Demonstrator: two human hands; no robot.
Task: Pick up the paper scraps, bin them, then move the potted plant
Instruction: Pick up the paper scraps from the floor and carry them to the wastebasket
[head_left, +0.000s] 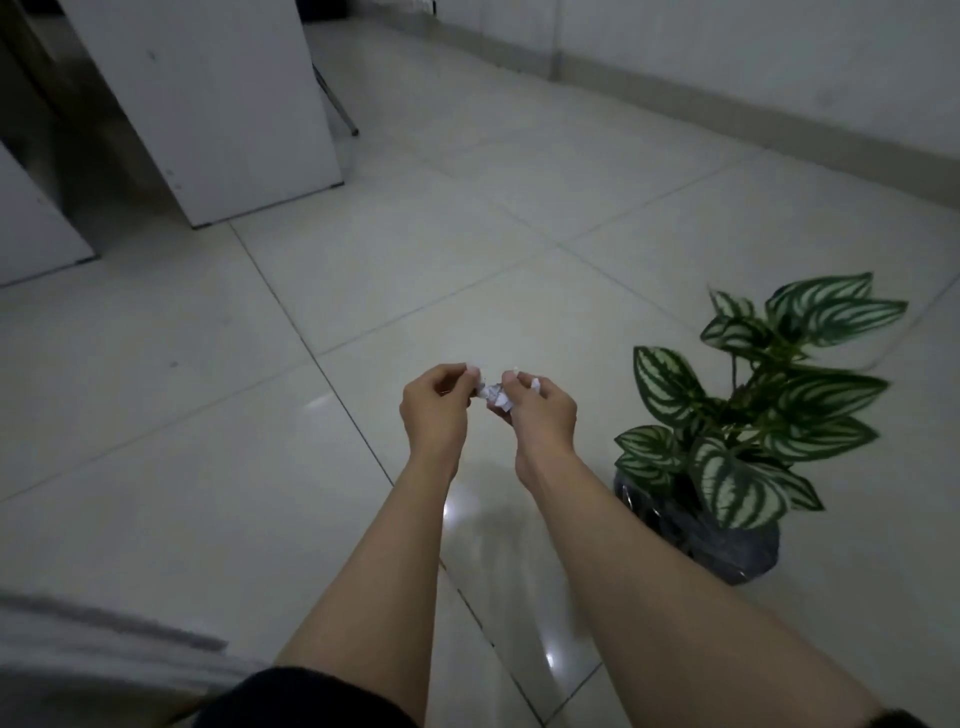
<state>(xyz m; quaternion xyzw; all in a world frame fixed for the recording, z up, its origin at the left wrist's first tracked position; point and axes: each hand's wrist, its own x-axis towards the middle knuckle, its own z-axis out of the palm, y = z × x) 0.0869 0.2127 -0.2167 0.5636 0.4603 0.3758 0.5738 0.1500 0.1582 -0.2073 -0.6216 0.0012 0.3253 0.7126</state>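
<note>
- Both bare hands are held out together above the pale glossy tiled floor (208, 415).
- The left hand (436, 410) and the right hand (540, 415) have their fingers (511, 387) closed on small crumpled white paper scraps (493, 397), which sit between the two hands.
- The potted plant with green-and-white striped leaves (748, 415) stands on the floor in a dark wrapped pot (727, 545), just right of the right forearm.
- White cabinet panels (208, 104) stand at upper left.
</note>
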